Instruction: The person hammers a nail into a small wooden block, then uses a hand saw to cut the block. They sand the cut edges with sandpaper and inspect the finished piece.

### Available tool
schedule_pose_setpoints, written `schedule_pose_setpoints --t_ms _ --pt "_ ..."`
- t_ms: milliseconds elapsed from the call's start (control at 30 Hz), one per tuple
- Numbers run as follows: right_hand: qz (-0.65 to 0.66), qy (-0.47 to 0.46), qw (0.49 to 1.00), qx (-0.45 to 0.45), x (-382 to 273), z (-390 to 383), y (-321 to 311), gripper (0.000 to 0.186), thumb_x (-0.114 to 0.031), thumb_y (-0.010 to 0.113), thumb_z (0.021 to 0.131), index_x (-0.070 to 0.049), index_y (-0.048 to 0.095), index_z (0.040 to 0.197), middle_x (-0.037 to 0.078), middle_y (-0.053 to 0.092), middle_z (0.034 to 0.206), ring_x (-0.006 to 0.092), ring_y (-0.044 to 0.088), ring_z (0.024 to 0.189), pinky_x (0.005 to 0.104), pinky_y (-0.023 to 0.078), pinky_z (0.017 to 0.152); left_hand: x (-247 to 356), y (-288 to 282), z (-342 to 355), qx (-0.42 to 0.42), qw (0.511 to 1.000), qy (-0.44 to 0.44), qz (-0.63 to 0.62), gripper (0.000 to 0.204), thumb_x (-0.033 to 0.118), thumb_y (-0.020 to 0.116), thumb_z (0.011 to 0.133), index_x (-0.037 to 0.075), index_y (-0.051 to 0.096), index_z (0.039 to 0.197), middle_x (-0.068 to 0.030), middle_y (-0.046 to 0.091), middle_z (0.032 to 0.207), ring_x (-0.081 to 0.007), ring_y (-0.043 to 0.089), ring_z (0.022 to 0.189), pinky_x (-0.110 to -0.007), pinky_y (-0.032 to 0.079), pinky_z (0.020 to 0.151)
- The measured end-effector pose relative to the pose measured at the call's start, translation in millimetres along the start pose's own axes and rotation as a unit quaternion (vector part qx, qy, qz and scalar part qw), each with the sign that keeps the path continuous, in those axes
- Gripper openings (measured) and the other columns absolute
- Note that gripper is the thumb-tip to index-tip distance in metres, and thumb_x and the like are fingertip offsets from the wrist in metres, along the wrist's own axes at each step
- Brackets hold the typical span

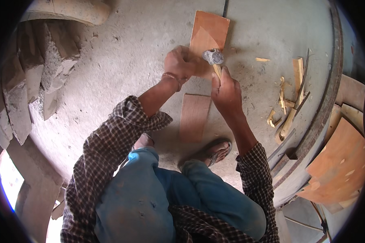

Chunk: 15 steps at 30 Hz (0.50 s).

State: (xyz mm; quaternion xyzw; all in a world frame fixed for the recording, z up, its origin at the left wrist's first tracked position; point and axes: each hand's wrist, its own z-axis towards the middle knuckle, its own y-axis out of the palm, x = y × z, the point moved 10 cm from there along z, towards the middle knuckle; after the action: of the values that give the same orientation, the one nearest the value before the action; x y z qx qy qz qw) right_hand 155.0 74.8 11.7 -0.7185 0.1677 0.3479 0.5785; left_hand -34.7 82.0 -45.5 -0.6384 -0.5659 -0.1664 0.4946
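The left hand (pixel 177 62) is blurry, so I can't tell what its fingers hold. The right hand (pixel 227 91) hides the low end of the hammer (pixel 213 56). The 2 hands and the hammer hide part of the top board (pixel 210 29). The jeans (pixel 136 198) hide most of 1 foot (pixel 143 141). The bottom edge cuts off the shirt (pixel 103 139). The top edge cuts the dark rod (pixel 226 7). Specks on the floor (pixel 121 60) are too small to tell.
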Motion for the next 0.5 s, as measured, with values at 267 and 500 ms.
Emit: schedule_pose_setpoints --t_ms 267,500 --pt "0.026 -0.094 0.991 0.093 -34 -36 -63 0.021 -0.016 0.059 0.1 0.004 0.058 0.106 0.026 0.064 0.073 0.046 0.066 0.066 0.0507 0.052 0.059 -20 37 -31 -0.041 0.996 -0.028 -0.073 0.037 0.019 0.083 0.081 -0.003 0.07 0.106 -0.012 0.077 0.091 -0.0186 0.073 0.078 -0.033 0.058 0.07" --pt "-0.014 -0.013 0.999 0.034 10 -38 -37 0.018 -0.015 0.06 0.1 0.002 0.055 0.103 0.025 0.063 0.073 0.0458 0.065 0.064 0.0504 0.051 0.058 -14 36 -31 -0.04 0.998 -0.032 -0.034 0.033 0.018 0.081 0.083 -0.002 0.071 0.107 -0.0117 0.077 0.092 -0.0177 0.073 0.077 -0.033 0.058 0.068"
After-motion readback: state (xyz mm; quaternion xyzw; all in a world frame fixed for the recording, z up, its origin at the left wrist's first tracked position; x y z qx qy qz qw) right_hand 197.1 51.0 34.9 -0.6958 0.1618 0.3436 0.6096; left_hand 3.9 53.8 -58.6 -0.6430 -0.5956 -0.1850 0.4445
